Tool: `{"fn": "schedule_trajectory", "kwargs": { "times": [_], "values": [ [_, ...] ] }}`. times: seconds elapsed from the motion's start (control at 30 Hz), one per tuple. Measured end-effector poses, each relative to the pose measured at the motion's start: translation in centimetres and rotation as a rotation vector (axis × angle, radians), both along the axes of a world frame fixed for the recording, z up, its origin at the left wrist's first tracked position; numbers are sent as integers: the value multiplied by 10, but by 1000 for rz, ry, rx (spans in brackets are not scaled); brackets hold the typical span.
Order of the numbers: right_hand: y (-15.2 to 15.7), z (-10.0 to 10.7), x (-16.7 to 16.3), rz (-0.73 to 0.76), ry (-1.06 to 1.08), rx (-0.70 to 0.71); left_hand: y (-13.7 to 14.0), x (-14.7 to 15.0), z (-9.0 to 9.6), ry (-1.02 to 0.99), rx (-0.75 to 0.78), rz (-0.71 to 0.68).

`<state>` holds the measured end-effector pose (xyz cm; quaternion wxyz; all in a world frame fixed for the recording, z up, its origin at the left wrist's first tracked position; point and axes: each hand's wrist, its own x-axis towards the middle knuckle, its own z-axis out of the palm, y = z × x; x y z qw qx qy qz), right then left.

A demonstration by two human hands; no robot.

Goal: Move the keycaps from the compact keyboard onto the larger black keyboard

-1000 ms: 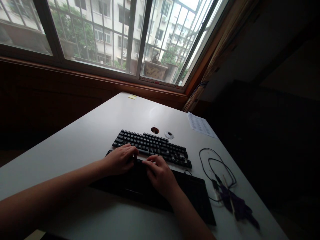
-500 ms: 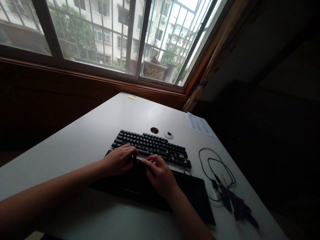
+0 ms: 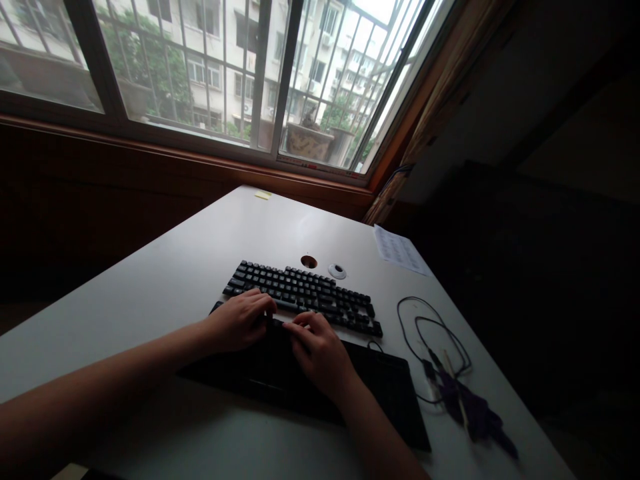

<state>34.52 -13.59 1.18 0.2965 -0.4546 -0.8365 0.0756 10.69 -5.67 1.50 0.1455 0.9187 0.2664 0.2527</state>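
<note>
A black keyboard base [image 3: 387,383] lies on the white table, its long far edge under both my hands. My left hand [image 3: 243,319] rests over the upper left of the base with curled fingers closed together; whatever they grip is hidden. Close beside it, my right hand [image 3: 320,347] pinches thumb and fingers together near the same edge. A small dark piece [image 3: 277,323], perhaps a keycap, shows between the fingertips of the two hands. Just beyond, rows of loose black keycaps [image 3: 310,287] are laid out in keyboard order, with white table showing through the gaps.
A round hole [image 3: 309,261] and a white ring-shaped cover [image 3: 337,270] are behind the keycaps. At the right lie a looped black cable [image 3: 463,347] and a purple cloth [image 3: 470,403] with a thin stick. Printed paper [image 3: 400,250] lies at the table's far right edge, below the window.
Both hands stay almost in place at the far edge of the keyboard base. The right hand's fingers have shifted very slightly; nothing else has visibly moved.
</note>
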Motion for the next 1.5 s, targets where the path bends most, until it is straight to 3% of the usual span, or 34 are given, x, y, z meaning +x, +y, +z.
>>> {"fn": "schedule_trajectory", "kwargs": {
  "times": [0.5, 0.73, 0.93, 1.2, 1.5],
  "values": [
    [0, -1, 1, 6, 27, -2, 0, 2, 6, -47, -39, -2],
    [0, 0, 0, -6, 41, 18, 16, -1, 25, -107, -32, 72],
    [1, 1, -1, -22, 47, 19, 64, 2, 38, 11, 127, 138],
    [0, 2, 0, -28, 78, 43, 155, 27, 19, 112, 86, 197],
    [0, 1, 1, -26, 108, 57, 186, 55, 0, 198, -15, 131]
  ]
}}
